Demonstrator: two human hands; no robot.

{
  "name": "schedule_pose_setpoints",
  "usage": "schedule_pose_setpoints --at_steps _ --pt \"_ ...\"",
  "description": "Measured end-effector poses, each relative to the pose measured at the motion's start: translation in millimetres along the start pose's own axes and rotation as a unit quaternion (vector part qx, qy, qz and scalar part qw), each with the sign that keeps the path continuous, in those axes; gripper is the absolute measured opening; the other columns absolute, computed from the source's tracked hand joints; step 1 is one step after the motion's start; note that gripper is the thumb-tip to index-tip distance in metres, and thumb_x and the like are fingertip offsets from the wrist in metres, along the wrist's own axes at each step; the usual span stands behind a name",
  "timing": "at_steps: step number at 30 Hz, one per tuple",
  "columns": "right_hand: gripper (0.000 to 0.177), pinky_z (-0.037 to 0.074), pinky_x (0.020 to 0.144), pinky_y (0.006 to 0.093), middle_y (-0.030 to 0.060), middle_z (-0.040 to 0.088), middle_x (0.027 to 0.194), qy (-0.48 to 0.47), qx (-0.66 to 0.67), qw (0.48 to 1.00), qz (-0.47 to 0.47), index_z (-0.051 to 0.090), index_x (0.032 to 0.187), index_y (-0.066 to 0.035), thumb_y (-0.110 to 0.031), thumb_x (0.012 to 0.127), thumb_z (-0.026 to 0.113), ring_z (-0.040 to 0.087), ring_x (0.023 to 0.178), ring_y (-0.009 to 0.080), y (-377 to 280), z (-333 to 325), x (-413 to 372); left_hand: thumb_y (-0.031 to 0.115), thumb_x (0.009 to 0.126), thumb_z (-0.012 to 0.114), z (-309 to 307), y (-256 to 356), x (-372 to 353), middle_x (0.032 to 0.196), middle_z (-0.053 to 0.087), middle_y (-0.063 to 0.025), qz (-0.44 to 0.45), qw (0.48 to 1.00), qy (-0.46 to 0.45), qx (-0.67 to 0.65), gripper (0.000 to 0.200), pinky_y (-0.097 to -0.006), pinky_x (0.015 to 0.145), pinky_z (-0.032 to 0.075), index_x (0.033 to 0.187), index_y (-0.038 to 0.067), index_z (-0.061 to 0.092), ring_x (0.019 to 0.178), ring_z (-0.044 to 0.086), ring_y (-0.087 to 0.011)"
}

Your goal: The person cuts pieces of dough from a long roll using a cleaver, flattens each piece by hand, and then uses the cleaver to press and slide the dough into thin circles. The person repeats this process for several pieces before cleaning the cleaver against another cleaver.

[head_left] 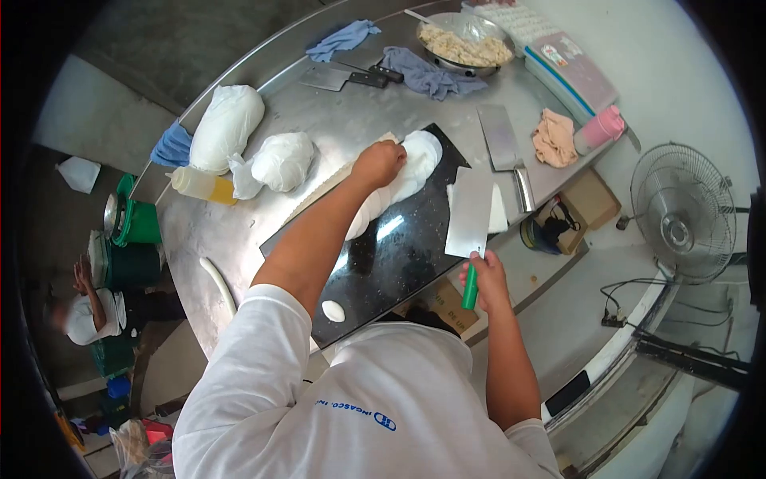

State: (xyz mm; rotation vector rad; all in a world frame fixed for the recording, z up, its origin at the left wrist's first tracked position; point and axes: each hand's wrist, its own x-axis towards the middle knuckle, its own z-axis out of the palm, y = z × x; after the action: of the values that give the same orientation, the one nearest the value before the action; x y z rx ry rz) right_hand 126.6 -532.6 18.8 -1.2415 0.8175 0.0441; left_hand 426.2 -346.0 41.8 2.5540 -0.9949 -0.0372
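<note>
My right hand [487,281] grips the green handle of a cleaver [469,211], its broad blade pointing away from me over a white folded cloth [498,209]. My left hand [381,165] is over the far part of a black stone board [403,239], fingers curled down; what they pinch, if anything, is hidden. Beside its fingers lies a pile of thin white dough discs [419,160], and more overlapping discs [369,215] run below the wrist. One small dough piece [333,311] rests on the board's near left corner. A dough rope [217,283] lies on the steel table.
Left on the steel table [239,255] are white plastic-wrapped bundles [227,128] and a bottle of yellow liquid [203,186]. Knives [327,77], blue cloths [427,73] and a bowl of filling [467,44] stand at the back. Another cleaver [499,137] lies right, near a fan [686,211]. Another person [92,311] is left.
</note>
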Motion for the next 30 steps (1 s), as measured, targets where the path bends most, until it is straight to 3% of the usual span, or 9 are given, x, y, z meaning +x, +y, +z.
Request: schedule_pose_setpoints --at_steps 4,7,10,12,19,20,23,25,30 --pt "0.018 0.052 0.055 0.0324 0.0053 0.057 0.086 0.037 -0.02 0.999 0.014 0.051 0.107 -0.006 -0.016 0.101 0.064 0.06 0.063 0.016 6 5 13 0.018 0.089 0.066 3 -1 -4 0.1 0.071 -0.0164 -0.004 0.999 0.019 -0.025 0.013 -0.0476 0.084 0.055 0.091 0.006 0.072 0.094 0.069 -0.0372" --pt "0.024 0.053 0.055 0.033 0.0069 0.056 0.089 0.067 0.008 0.998 -0.011 0.046 0.112 -0.006 -0.013 0.1 0.066 0.061 0.066 0.0163 5 10 19 0.017 0.088 0.066 7 -2 -4 0.101 0.072 -0.0157 0.0 1.0 0.007 -0.012 0.019 -0.0478 0.089 0.054 0.103 0.007 0.073 0.101 0.067 -0.0367" --pt "0.031 0.054 0.056 0.0346 0.0092 0.056 0.096 0.068 0.002 0.997 -0.03 0.043 0.119 -0.007 -0.012 0.099 0.066 0.062 0.07 0.0176 2 7 28 0.016 0.087 0.066 9 3 -4 0.106 0.072 -0.0157 0.078 0.989 0.107 -0.071 0.03 -0.0475 0.096 0.052 0.115 0.008 0.072 0.109 0.064 -0.0364" --pt "0.034 0.055 0.058 0.0351 0.0098 0.055 0.098 0.059 0.014 0.997 -0.039 0.042 0.122 -0.006 -0.014 0.099 0.066 0.062 0.071 0.0184 5 2 27 0.016 0.086 0.067 9 3 2 0.113 0.07 -0.0162 0.031 0.996 -0.027 -0.077 0.038 -0.047 0.1 0.05 0.123 0.008 0.07 0.114 0.062 -0.0365" --pt "0.05 0.056 0.068 0.0358 0.0101 0.055 0.104 0.05 0.018 0.998 0.019 0.041 0.133 -0.006 -0.021 0.097 0.071 0.063 0.077 0.0201 21 -2 -10 0.02 0.084 0.071 12 -8 12 0.112 0.069 -0.016 0.017 0.996 -0.075 -0.042 0.031 -0.045 0.096 0.051 0.112 0.008 0.074 0.11 0.064 -0.0361" --pt "0.05 0.056 0.068 0.0358 0.0101 0.055 0.104 0.051 0.02 0.998 0.022 0.041 0.133 -0.006 -0.021 0.097 0.071 0.063 0.077 0.0201 31 -5 -12 0.019 0.083 0.073 11 -9 13 0.104 0.069 -0.0169 0.03 0.996 -0.06 -0.057 0.029 -0.0443 0.092 0.052 0.109 0.005 0.073 0.102 0.065 -0.0355" --pt "0.043 0.054 0.075 0.0334 0.0099 0.058 0.107 0.12 -0.119 0.978 -0.12 0.048 0.129 -0.005 -0.018 0.096 0.072 0.062 0.086 0.0185 50 -12 -8 0.019 0.082 0.075 5 -9 16 0.096 0.07 -0.0174 0.037 0.994 -0.068 -0.079 0.027 -0.0434 0.087 0.052 0.104 0.003 0.072 0.094 0.067 -0.0347" --pt "0.033 0.052 0.083 0.0358 0.0122 0.059 0.111 0.191 -0.211 0.927 -0.243 0.057 0.12 -0.002 -0.015 0.094 0.072 0.062 0.096 0.0226 38 -11 -11 0.019 0.082 0.076 0 -7 18 0.097 0.07 -0.0171 0.031 0.992 -0.089 -0.088 0.026 -0.0432 0.087 0.053 0.102 0.003 0.072 0.094 0.067 -0.0344" --pt "0.025 0.053 0.081 0.035 0.0099 0.063 0.106 0.139 -0.248 0.906 -0.314 0.061 0.112 -0.002 -0.011 0.092 0.072 0.063 0.092 0.0215 -6 7 -10 0.022 0.08 0.075 10 -14 20 0.102 0.073 -0.0164 0.009 0.99 -0.094 -0.108 0.025 -0.0442 0.088 0.054 0.1 0.006 0.072 0.101 0.069 -0.035"
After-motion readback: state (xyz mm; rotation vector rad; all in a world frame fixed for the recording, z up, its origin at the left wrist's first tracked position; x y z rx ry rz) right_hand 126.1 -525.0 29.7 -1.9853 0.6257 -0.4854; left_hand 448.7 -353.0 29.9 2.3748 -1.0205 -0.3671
